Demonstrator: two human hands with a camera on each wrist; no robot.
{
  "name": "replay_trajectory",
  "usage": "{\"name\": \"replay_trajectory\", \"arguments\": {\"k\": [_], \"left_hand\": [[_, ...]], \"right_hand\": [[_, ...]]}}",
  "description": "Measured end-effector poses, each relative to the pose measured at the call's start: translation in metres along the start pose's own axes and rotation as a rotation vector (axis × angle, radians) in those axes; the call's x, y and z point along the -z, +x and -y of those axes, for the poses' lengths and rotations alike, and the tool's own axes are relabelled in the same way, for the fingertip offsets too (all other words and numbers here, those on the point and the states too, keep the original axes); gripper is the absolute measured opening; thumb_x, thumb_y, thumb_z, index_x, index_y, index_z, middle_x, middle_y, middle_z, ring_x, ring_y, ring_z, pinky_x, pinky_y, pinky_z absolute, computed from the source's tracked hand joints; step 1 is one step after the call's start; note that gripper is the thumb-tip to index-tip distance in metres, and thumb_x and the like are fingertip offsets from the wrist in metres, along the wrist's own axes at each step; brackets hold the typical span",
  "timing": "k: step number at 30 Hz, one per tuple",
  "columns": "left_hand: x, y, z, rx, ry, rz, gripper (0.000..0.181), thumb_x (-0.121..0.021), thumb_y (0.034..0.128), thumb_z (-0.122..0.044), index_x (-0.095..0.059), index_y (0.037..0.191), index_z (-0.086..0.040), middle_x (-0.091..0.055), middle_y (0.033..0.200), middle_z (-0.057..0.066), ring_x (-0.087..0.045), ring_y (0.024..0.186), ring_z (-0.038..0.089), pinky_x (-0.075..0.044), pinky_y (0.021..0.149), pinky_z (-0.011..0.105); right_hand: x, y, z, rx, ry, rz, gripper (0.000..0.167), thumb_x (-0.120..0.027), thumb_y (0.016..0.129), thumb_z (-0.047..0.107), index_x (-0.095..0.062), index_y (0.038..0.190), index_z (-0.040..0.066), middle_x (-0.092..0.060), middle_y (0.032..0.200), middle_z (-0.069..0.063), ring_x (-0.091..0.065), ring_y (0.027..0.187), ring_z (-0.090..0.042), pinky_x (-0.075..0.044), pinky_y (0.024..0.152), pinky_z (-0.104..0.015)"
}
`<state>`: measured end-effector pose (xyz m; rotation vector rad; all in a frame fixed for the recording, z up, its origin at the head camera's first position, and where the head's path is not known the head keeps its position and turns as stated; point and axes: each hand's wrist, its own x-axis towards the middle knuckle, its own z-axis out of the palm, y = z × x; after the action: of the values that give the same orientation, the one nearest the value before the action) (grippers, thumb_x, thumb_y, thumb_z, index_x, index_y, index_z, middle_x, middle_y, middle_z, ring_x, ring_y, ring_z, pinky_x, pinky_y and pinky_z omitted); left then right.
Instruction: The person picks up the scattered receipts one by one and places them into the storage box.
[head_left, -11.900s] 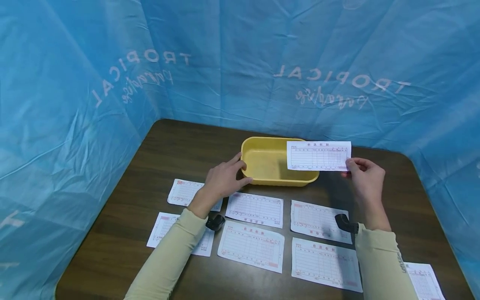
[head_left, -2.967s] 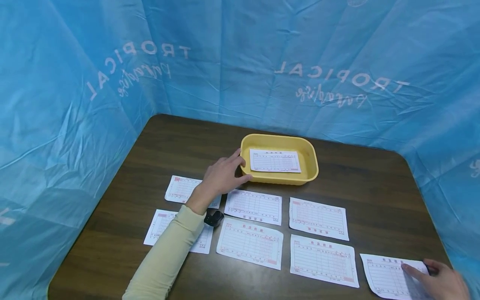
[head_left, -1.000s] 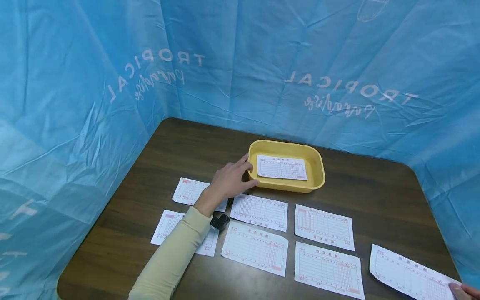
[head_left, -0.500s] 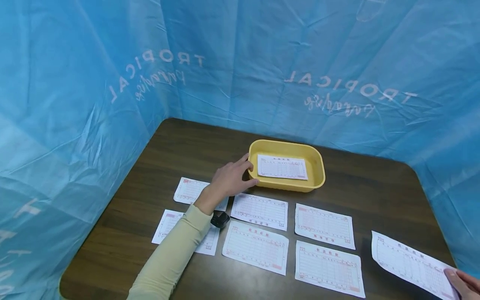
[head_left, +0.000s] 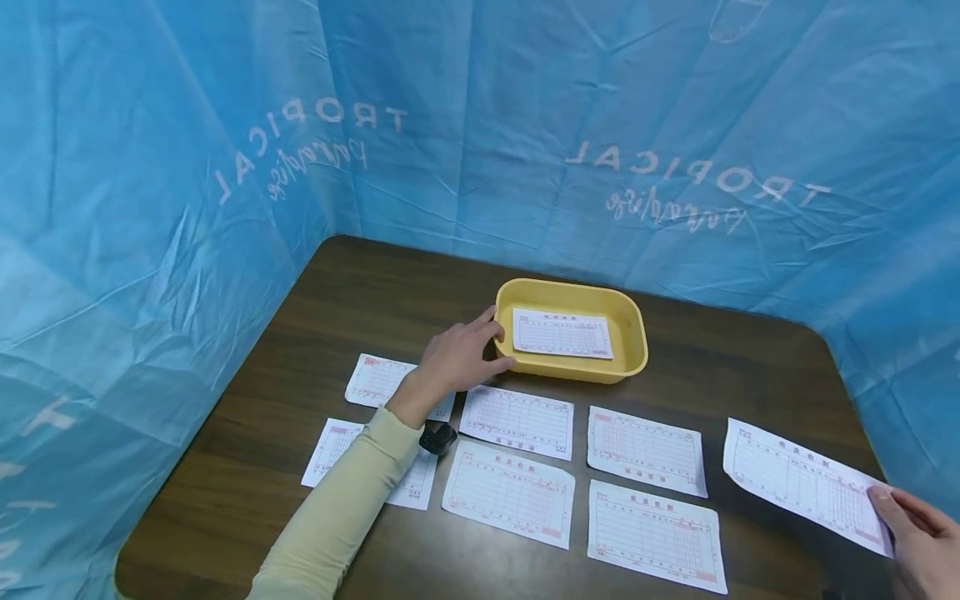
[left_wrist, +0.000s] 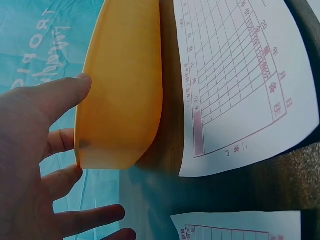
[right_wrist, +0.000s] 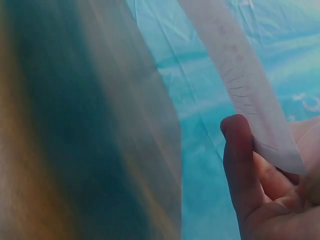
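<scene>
My left hand grips the left end of a yellow plastic bin, thumb at the near side and fingers at the end rim. Its thumb lies on the bin's wall in the left wrist view. One printed receipt slip lies flat in the bin. At the right, my right hand pinches another receipt slip by its right end, thumb on top. This slip is tilted and raised off the table. The right wrist view shows the pinched slip nearly edge-on above the thumb.
Several slips lie in two rows on the dark wooden table, among them one slip and a nearer slip. My left forearm covers parts of two slips. A blue printed curtain surrounds the table's back and sides.
A slip held over the bin earlier now lies inside it. My right hand has picked up the slip at the lower right and raised it away from me. The left hand keeps its place.
</scene>
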<state>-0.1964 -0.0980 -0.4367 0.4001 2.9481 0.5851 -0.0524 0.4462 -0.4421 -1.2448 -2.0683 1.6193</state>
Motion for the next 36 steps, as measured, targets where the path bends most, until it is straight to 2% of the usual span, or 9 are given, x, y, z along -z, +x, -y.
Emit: {"name": "replay_trajectory", "arguments": {"k": [4, 7, 9, 11, 15, 18, 22, 28, 36], "left_hand": [[0.0, 0.0, 0.0, -0.003, -0.011, -0.002, 0.041, -0.058, 0.0857, -0.063, -0.055, 0.111, -0.03, -0.022, 0.158, -0.003, -0.049, 0.08, 0.02, -0.041, 0.06, 0.034], [0.0, 0.0, 0.0, 0.0, -0.018, -0.004, 0.042, -0.057, 0.0857, -0.063, -0.055, 0.111, -0.03, -0.022, 0.158, -0.003, -0.049, 0.08, 0.02, -0.04, 0.059, 0.034], [0.0, 0.0, 0.0, -0.001, -0.02, -0.006, 0.043, -0.057, 0.0856, -0.063, -0.055, 0.111, -0.029, -0.022, 0.158, -0.003, -0.049, 0.08, 0.02, -0.04, 0.059, 0.034], [0.0, 0.0, -0.001, -0.003, -0.026, -0.004, 0.044, -0.057, 0.0856, -0.063, -0.056, 0.113, -0.028, -0.022, 0.158, -0.003, -0.049, 0.081, 0.021, -0.041, 0.06, 0.035], [-0.001, 0.001, -0.001, -0.004, -0.033, -0.005, 0.045, -0.058, 0.0854, -0.063, -0.056, 0.114, -0.028, -0.021, 0.158, -0.003, -0.049, 0.082, 0.02, -0.041, 0.061, 0.035], [-0.001, 0.0, 0.0, -0.007, -0.046, -0.01, 0.045, -0.058, 0.0857, -0.063, -0.056, 0.113, -0.028, -0.021, 0.158, -0.002, -0.049, 0.08, 0.02, -0.04, 0.061, 0.034], [-0.002, -0.004, 0.002, 0.002, -0.053, -0.013, 0.042, -0.059, 0.0856, -0.062, -0.055, 0.111, -0.028, -0.021, 0.158, -0.002, -0.049, 0.077, 0.019, -0.04, 0.059, 0.033], [-0.004, -0.005, 0.002, -0.003, -0.046, -0.016, 0.042, -0.059, 0.0859, -0.062, -0.053, 0.111, -0.028, -0.022, 0.158, 0.0, -0.049, 0.074, 0.02, -0.039, 0.056, 0.032], [-0.001, -0.002, 0.0, 0.003, -0.029, -0.012, 0.043, -0.058, 0.0858, -0.062, -0.053, 0.112, -0.028, -0.022, 0.158, -0.001, -0.049, 0.073, 0.019, -0.039, 0.056, 0.032]], "right_hand": [[-0.008, 0.004, 0.005, -0.018, -0.007, 0.015, 0.019, -0.066, 0.088, 0.033, -0.059, 0.105, 0.039, -0.052, 0.069, 0.024, -0.053, 0.052, 0.003, -0.043, 0.045, -0.016], [-0.013, 0.008, 0.005, -0.033, -0.055, 0.014, 0.042, -0.066, 0.087, 0.037, -0.055, 0.127, 0.035, -0.05, 0.072, 0.024, -0.051, 0.053, 0.004, -0.043, 0.046, -0.016], [-0.015, 0.01, 0.005, -0.038, -0.062, 0.007, 0.057, -0.067, 0.086, 0.038, -0.05, 0.139, 0.027, -0.05, 0.074, 0.023, -0.051, 0.053, 0.003, -0.043, 0.044, -0.017], [-0.018, 0.009, 0.007, -0.036, -0.075, -0.004, 0.064, -0.067, 0.085, 0.04, -0.047, 0.143, 0.022, -0.049, 0.076, 0.023, -0.051, 0.054, 0.003, -0.043, 0.043, -0.017], [-0.026, 0.003, 0.016, -0.008, -0.077, -0.044, 0.068, -0.069, 0.082, 0.042, -0.049, 0.142, 0.017, -0.049, 0.078, 0.022, -0.049, 0.057, 0.004, -0.041, 0.043, -0.016], [-0.034, 0.0, 0.024, 0.042, -0.127, -0.064, 0.066, -0.068, 0.082, 0.044, -0.051, 0.14, 0.015, -0.051, 0.085, 0.019, -0.048, 0.061, 0.002, -0.04, 0.044, -0.014], [-0.046, -0.004, 0.033, 0.079, -0.198, -0.047, 0.066, -0.066, 0.084, 0.046, -0.05, 0.14, 0.014, -0.052, 0.098, 0.011, -0.048, 0.064, -0.001, -0.041, 0.046, -0.013], [-0.058, -0.008, 0.042, 0.035, -0.076, -0.021, 0.072, -0.072, 0.075, 0.047, -0.053, 0.138, 0.018, -0.052, 0.103, 0.009, -0.049, 0.065, -0.002, -0.042, 0.046, -0.012], [-0.064, -0.012, 0.045, 0.049, -0.06, -0.007, 0.072, -0.075, 0.074, 0.044, -0.055, 0.137, 0.016, -0.054, 0.104, 0.007, -0.051, 0.064, -0.003, -0.043, 0.045, -0.013]]}}
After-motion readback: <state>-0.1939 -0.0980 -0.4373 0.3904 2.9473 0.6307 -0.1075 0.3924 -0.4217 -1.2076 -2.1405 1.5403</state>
